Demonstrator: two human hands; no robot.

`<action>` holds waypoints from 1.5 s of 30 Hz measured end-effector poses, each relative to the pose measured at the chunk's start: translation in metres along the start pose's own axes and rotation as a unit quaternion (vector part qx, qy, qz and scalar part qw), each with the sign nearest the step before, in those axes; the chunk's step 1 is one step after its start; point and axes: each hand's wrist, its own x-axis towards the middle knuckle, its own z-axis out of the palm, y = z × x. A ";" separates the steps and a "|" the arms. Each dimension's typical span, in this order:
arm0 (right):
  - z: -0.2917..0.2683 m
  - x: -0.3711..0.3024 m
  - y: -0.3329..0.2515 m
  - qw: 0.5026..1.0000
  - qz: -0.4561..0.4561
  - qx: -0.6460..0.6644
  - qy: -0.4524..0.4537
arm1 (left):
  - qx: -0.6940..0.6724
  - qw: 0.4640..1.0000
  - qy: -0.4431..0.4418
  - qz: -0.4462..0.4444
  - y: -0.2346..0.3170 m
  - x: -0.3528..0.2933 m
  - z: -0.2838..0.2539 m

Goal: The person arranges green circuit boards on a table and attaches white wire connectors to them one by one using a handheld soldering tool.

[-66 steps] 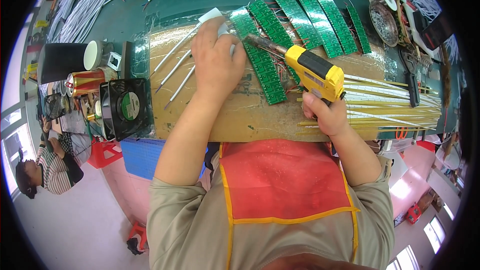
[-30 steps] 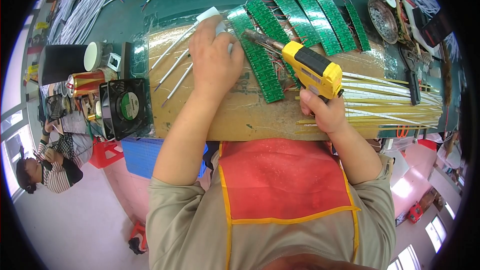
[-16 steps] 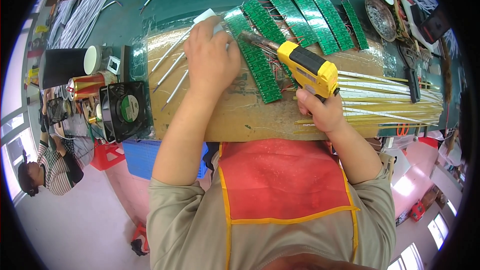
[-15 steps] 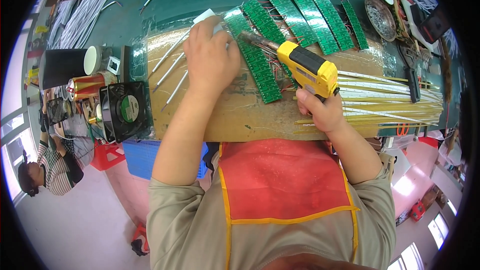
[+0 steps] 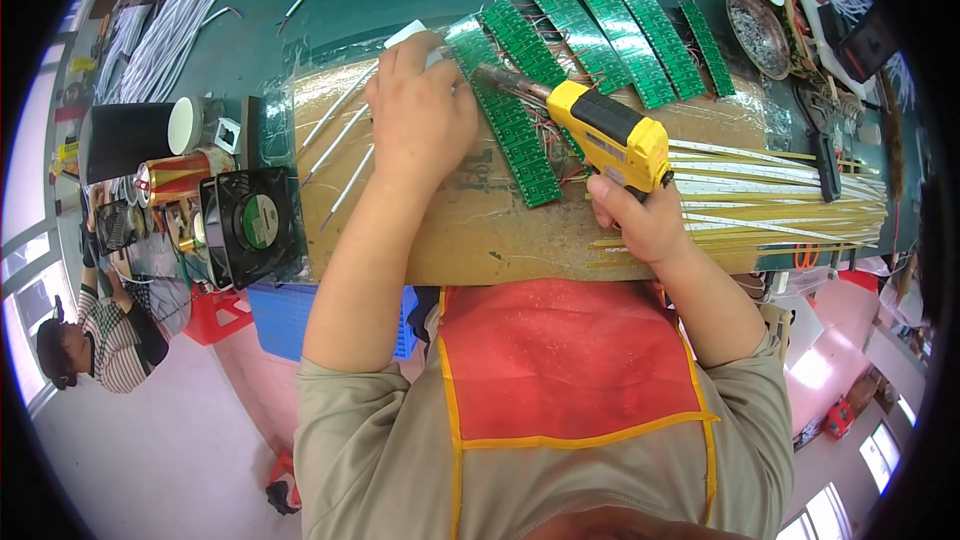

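Note:
My right hand (image 5: 648, 218) is wrapped round the grip of a yellow and black soldering gun (image 5: 610, 130). Its metal barrel points left, with the tip over the upper part of a green circuit board strip (image 5: 520, 145). Beside that strip, my left hand (image 5: 422, 110) has its fingers bent down over a white block (image 5: 405, 33), which sticks out past the fingertips. Several white cables (image 5: 338, 122) run from under this hand toward the lower left. My fingers hide the cables' far ends.
More green board strips (image 5: 630, 30) with red wires lie behind the gun. Yellow and white strips (image 5: 770, 195) are spread at the right. A black fan (image 5: 250, 223) and a can (image 5: 180, 177) stand at the left; cable bundles (image 5: 185, 20) lie far left. Another person (image 5: 105, 340) sits beyond.
The soldering gun and my right hand have shifted very slightly left. My left hand stays in place over the white block.

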 end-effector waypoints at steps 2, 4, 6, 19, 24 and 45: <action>0.000 0.000 0.000 1.000 -0.003 -0.018 0.007 | -0.002 1.000 0.001 0.000 -0.001 0.000 0.001; 0.001 0.000 -0.001 1.000 0.001 -0.013 0.006 | -0.007 1.000 0.008 0.008 -0.002 0.000 0.002; 0.001 0.000 -0.001 1.000 0.005 -0.007 0.006 | -0.008 1.000 0.008 0.006 -0.002 0.000 0.002; -0.002 -0.004 0.005 0.997 -0.011 0.080 0.002 | -0.015 1.000 0.013 0.007 -0.002 -0.001 0.002; -0.003 -0.004 0.005 0.995 -0.019 0.102 -0.001 | -0.018 1.000 0.016 0.009 -0.002 -0.002 0.002; -0.007 -0.003 0.014 0.985 -0.066 0.159 0.016 | 0.065 0.997 0.042 0.012 0.005 -0.042 -0.021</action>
